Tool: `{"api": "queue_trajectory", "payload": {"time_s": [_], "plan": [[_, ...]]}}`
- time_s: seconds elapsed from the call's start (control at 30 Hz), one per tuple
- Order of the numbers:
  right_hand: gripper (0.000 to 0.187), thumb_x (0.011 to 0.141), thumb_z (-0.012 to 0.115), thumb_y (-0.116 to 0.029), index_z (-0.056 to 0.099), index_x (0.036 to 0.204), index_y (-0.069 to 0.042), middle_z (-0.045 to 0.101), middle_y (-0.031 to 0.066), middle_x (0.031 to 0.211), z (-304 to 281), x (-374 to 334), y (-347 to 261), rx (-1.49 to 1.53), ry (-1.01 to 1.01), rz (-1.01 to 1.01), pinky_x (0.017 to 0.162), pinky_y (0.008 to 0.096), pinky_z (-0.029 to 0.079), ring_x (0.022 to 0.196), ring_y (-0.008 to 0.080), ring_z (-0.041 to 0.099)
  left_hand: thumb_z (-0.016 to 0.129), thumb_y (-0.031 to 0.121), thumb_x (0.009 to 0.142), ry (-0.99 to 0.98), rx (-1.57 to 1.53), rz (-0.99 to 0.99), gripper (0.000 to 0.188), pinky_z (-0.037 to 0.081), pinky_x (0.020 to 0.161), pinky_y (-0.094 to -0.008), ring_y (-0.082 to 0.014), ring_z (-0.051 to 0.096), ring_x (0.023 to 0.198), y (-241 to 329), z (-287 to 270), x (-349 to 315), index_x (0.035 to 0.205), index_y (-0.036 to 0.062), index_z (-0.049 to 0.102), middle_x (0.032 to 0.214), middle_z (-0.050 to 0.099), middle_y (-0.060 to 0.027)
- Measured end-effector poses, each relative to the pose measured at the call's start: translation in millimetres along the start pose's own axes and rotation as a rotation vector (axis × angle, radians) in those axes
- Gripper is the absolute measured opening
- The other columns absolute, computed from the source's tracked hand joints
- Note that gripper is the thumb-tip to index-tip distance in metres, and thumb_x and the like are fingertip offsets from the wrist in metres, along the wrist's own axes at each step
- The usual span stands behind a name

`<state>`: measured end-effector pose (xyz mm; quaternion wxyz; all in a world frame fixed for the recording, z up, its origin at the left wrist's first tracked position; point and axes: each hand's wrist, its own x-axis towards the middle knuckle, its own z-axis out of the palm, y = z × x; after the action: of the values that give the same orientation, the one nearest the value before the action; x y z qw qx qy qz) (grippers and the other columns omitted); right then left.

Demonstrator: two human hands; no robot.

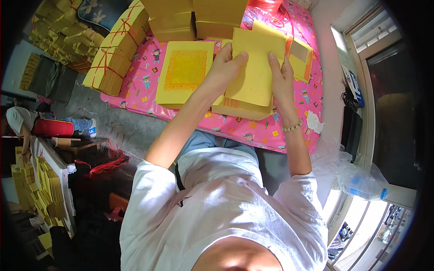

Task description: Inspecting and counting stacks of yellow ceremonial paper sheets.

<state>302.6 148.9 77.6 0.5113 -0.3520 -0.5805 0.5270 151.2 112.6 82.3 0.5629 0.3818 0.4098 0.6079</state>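
Note:
Between my two hands is a stack of yellow paper (253,72), tilted above the pink table. My left hand (226,67) grips its left edge with the thumb on top, and my right hand (282,79) holds the right edge the same way. Under it sits another yellow paper stack (246,109), partly hidden. Just left of my left hand lies a yellow stack with an orange-bordered square print (186,70). Right of my right hand is a yellow sheet with an orange strip (300,58), partly covered.
Tall yellow paper blocks (172,25) stand at the table's back. Red-tied yellow bundles (108,67) line the left side of the pink patterned tablecloth (149,97). Red plastic cord (269,5) lies behind. At far left a person (22,122) works beside more yellow paper (45,185).

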Motion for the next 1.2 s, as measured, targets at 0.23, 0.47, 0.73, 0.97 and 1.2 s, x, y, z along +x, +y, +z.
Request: {"api": "queue_trajectory", "payload": {"time_s": [0.23, 0.47, 0.73, 0.97, 1.2], "plan": [[0.028, 0.098, 0.05, -0.022, 0.052, 0.114, 0.001, 0.062, 0.0055, 0.102, -3.5, 8.2, 5.3, 0.024, 0.004, 0.077, 0.076, 0.0241, 0.048, 0.091, 0.0079, 0.057, 0.056, 0.011, 0.092, 0.057, -0.008, -0.169, 0.025, 0.05, 0.081, -0.0304, -0.0175, 0.062, 0.095, 5.1, -6.1, 14.6, 0.113, -0.0024, 0.052, 0.106, 0.062, -0.0113], [0.027, 0.097, 0.051, -0.017, 0.049, 0.119, 0.001, 0.06, 0.0055, 0.106, -1.3, -4.0, -5.4, 0.0, -0.035, -0.091, 0.078, 0.0234, 0.048, 0.092, 0.0081, 0.057, 0.059, 0.012, 0.091, -0.012, 0.006, 0.016, 0.029, 0.049, 0.082, -0.0283, -0.0135, 0.061, 0.094, 10.6, -2.7, 10.0, 0.117, -0.0002, 0.052, 0.105, 0.063, -0.0072], [0.031, 0.098, 0.052, -0.02, 0.049, 0.122, 0.0, 0.06, 0.0039, 0.106, -6.2, -13.5, -14.9, 0.026, -0.01, -0.229, 0.076, 0.0228, 0.048, 0.092, 0.0066, 0.056, 0.055, 0.007, 0.093, -0.065, 0.001, 0.337, 0.025, 0.046, 0.086, -0.025, -0.009, 0.056, 0.101, 5.7, 16.0, -10.0, 0.116, -0.0001, 0.05, 0.108, 0.06, -0.0054], [0.032, 0.098, 0.053, -0.022, 0.05, 0.122, 0.0, 0.062, 0.0034, 0.103, -3.3, -16.6, -16.7, 0.006, 0.038, -0.217, 0.075, 0.0222, 0.048, 0.089, 0.0058, 0.056, 0.053, 0.008, 0.095, -0.061, 0.018, 0.385, 0.023, 0.044, 0.089, -0.0256, -0.009, 0.053, 0.101, 3.4, 18.6, -15.4, 0.115, -0.0004, 0.048, 0.108, 0.057, -0.0055], [0.028, 0.098, 0.051, -0.022, 0.055, 0.114, 0.001, 0.062, 0.0039, 0.101, 1.5, -1.9, -23.1, 0.01, 0.007, -0.112, 0.074, 0.0225, 0.048, 0.088, 0.0064, 0.057, 0.053, 0.011, 0.095, -0.005, -0.002, 0.18, 0.029, 0.047, 0.089, -0.0277, -0.0131, 0.058, 0.104, 8.8, 13.2, -6.7, 0.122, 0.0013, 0.049, 0.114, 0.061, -0.0064]]}}
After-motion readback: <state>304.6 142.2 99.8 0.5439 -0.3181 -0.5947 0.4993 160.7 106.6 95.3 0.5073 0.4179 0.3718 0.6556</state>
